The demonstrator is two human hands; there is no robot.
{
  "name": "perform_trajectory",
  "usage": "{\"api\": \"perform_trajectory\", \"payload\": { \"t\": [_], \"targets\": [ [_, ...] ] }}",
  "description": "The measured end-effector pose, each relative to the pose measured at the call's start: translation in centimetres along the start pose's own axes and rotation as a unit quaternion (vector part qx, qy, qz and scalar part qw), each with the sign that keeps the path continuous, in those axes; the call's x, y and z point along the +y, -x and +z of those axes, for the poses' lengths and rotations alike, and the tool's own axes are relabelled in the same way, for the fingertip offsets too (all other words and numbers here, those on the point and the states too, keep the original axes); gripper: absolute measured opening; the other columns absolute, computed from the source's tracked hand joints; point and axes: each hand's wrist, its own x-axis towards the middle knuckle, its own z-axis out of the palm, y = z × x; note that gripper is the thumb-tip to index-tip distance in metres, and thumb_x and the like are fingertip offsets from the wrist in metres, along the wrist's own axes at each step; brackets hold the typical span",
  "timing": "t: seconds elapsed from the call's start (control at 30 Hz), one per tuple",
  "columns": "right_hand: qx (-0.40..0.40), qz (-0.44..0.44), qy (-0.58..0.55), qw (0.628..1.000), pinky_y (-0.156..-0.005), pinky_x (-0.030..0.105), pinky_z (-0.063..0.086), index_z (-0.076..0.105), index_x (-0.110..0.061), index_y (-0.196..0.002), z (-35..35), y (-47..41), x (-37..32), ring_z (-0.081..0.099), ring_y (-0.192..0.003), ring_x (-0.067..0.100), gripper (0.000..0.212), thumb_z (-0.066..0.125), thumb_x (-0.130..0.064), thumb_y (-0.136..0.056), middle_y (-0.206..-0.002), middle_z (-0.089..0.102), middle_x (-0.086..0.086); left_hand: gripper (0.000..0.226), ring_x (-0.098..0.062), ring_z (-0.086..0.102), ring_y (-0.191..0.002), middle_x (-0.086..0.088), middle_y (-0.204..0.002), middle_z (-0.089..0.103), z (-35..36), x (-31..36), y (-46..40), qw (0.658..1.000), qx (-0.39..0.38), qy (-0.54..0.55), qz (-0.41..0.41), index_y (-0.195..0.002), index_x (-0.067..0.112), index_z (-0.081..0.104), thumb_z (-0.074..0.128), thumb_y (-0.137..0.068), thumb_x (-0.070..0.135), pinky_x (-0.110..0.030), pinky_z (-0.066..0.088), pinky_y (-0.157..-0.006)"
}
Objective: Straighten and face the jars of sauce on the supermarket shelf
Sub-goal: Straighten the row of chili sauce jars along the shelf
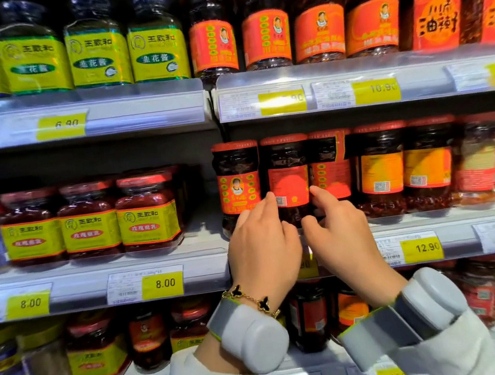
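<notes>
Left hand (263, 245) and right hand (337, 232) grip red-lidded glass chilli sauce jar (288, 182), label backward; left neighbour jar (238, 185) faced, several rightward unfaced.

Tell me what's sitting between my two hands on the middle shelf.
Head view: a red-lidded sauce jar, barcode side facing out, stands between your left hand and right hand.
</notes>
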Motion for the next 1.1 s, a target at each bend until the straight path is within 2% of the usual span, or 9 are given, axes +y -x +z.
{"api": "perform_trajectory", "payload": {
  "t": [0.17, 0.3, 0.43, 0.57, 0.63, 0.7, 0.83, 1.0, 1.1],
  "targets": [
    [0.024, 0.055, -0.063, 0.996, -0.08, 0.031, 0.042, 0.054, -0.019, -0.122, -0.33, 0.05, -0.59, 0.057, -0.091, 0.027, 0.05, 0.056, -0.009, -0.073, -0.081, 0.057, -0.003, 0.055, -0.026, 0.043, -0.113, -0.008, -0.128, 0.054, 0.35, 0.36, -0.07, 1.0, -0.017, -0.005, -0.021, -0.141, 0.006, 0.031, 0.041, -0.089, 0.022, -0.026, 0.022, -0.095],
    [0.046, 0.067, -0.086, 0.993, -0.083, 0.033, 0.046, 0.06, -0.021, -0.111, -0.41, 0.38, -0.62, 0.058, -0.088, 0.022, 0.042, 0.058, -0.01, -0.071, -0.079, 0.056, -0.01, 0.057, -0.025, 0.041, -0.117, -0.008, -0.127, 0.055, 0.4, 0.52, -0.12, 0.998, -0.026, 0.009, -0.05, -0.141, 0.009, 0.03, 0.043, -0.087, 0.021, -0.028, 0.026, -0.096],
    [0.076, 0.077, -0.115, 0.987, -0.084, 0.034, 0.046, 0.062, -0.022, -0.104, -0.62, 0.7, -0.57, 0.058, -0.089, 0.018, 0.032, 0.057, -0.012, -0.074, -0.082, 0.06, -0.009, 0.056, -0.023, 0.044, -0.114, -0.004, -0.123, 0.055, 0.43, 0.2, 0.02, 0.998, -0.031, 0.013, -0.048, -0.142, 0.012, 0.031, 0.04, -0.087, 0.021, -0.029, 0.031, -0.093],
    [0.062, 0.066, -0.112, 0.99, -0.082, 0.027, 0.038, 0.055, -0.015, -0.121, -0.43, 0.31, -0.77, 0.054, -0.103, 0.025, 0.041, 0.053, -0.011, -0.081, -0.103, 0.064, 0.002, 0.048, -0.023, 0.051, -0.105, -0.003, -0.118, 0.052, 0.23, 0.2, 0.5, 0.999, 0.004, 0.02, -0.05, -0.134, 0.013, 0.044, 0.043, -0.087, 0.021, -0.031, 0.038, -0.084],
    [0.034, 0.056, -0.093, 0.993, -0.084, 0.031, 0.04, 0.051, -0.013, -0.128, -0.21, 0.16, -0.92, 0.053, -0.103, 0.032, 0.046, 0.05, -0.011, -0.081, -0.111, 0.063, 0.01, 0.047, -0.025, 0.053, -0.103, -0.006, -0.116, 0.054, 0.25, 0.42, 0.63, 0.999, 0.012, 0.0, -0.037, -0.133, 0.011, 0.046, 0.043, -0.087, 0.021, -0.033, 0.04, -0.081],
    [0.024, 0.062, -0.099, 0.993, -0.08, 0.031, 0.04, 0.052, -0.015, -0.125, -0.19, 0.13, -0.92, 0.054, -0.099, 0.032, 0.046, 0.051, -0.01, -0.08, -0.106, 0.064, 0.008, 0.048, -0.027, 0.054, -0.103, -0.008, -0.114, 0.058, 0.21, 0.49, 0.51, 0.999, 0.008, -0.014, -0.032, -0.134, 0.012, 0.045, 0.042, -0.087, 0.02, -0.034, 0.039, -0.08],
    [0.058, 0.092, -0.143, 0.984, -0.079, 0.028, 0.038, 0.062, -0.021, -0.107, -0.76, 0.35, -0.62, 0.057, -0.093, 0.019, 0.033, 0.055, -0.011, -0.076, -0.084, 0.058, -0.012, 0.047, -0.025, 0.055, -0.104, -0.005, -0.117, 0.061, -0.03, 0.4, 0.39, 0.999, 0.004, -0.002, -0.049, -0.134, 0.017, 0.045, 0.041, -0.088, 0.019, -0.033, 0.04, -0.079],
    [0.079, 0.089, -0.137, 0.983, -0.084, 0.031, 0.042, 0.062, -0.018, -0.108, -0.83, 0.31, -0.36, 0.056, -0.096, 0.021, 0.032, 0.055, -0.012, -0.077, -0.09, 0.064, -0.009, 0.044, -0.023, 0.055, -0.108, -0.004, -0.126, 0.057, -0.23, 0.75, 0.51, 0.999, 0.02, 0.009, -0.04, -0.131, 0.013, 0.049, 0.043, -0.088, 0.017, -0.033, 0.042, -0.085],
    [0.053, 0.066, -0.09, 0.992, -0.083, 0.023, 0.03, 0.054, -0.014, -0.121, -0.61, 0.21, -0.13, 0.044, -0.106, 0.022, 0.04, 0.051, -0.01, -0.081, -0.103, 0.066, -0.002, 0.041, -0.024, 0.059, -0.1, -0.004, -0.119, 0.06, -0.32, 0.86, 0.69, 0.999, 0.034, 0.009, -0.035, -0.127, 0.014, 0.054, 0.046, -0.087, 0.018, -0.033, 0.044, -0.078]
  ]
}}
